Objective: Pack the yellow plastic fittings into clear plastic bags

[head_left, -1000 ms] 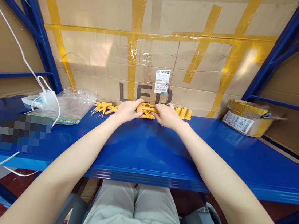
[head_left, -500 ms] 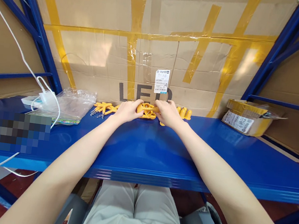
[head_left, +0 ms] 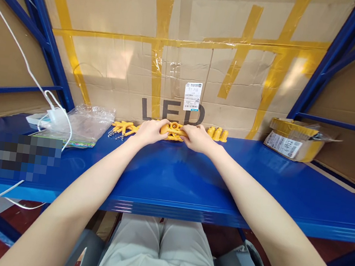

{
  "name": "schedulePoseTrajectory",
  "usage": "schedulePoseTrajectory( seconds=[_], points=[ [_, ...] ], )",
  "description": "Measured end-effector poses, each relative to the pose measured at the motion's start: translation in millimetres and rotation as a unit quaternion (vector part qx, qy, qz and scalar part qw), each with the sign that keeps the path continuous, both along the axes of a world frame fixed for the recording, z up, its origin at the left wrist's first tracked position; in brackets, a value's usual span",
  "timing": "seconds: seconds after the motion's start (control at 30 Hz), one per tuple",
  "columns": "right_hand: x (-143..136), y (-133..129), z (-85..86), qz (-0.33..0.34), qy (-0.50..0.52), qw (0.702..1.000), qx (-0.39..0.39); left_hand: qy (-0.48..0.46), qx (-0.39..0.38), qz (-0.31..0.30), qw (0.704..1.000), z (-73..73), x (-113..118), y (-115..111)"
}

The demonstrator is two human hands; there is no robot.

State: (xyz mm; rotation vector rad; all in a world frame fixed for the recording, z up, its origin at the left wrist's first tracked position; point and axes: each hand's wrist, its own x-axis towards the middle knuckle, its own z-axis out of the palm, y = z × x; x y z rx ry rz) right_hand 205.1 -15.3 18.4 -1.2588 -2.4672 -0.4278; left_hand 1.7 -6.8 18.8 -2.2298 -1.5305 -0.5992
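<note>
Both hands meet at the back of the blue table, around yellow plastic pieces. My left hand is closed on the left end of a yellow piece, thumb and fingers pinched. My right hand has its fingers closed at the right end of the same piece. More yellow parts lie beneath and behind it, partly hidden by the hands. Left of my left hand are yellow branched pieces with small metallic spirals in front. Several yellow cup-like pieces stand right of my right hand.
Along the back of the blue table stands a large taped cardboard sheet. A clear plastic bag, white cable and blurred object are left; an open small box is right.
My right hand has shifted slightly, its fingers now closer together on the yellow piece. The yellow piece between the hands has tilted or turned a little.
</note>
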Motion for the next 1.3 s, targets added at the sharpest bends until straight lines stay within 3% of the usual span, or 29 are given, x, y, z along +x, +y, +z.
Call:
schedulePoseTrajectory(
  seconds=[0.43,1.03,1.3],
  points=[
    [3,1,-1.0,-0.014,0.030,0.999,0.015,-0.006,-0.004,0.000,1.000,0.0,3,-1],
    [0,3,-2.8,0.023,0.020,0.999,0.046,-0.019,-0.003,0.036,0.999,3.3,0,1],
    [7,3,0.0,0.014,0.051,0.997,0.048,-0.028,-0.001,0.078,0.997,1.6,-15,9]
  ],
)
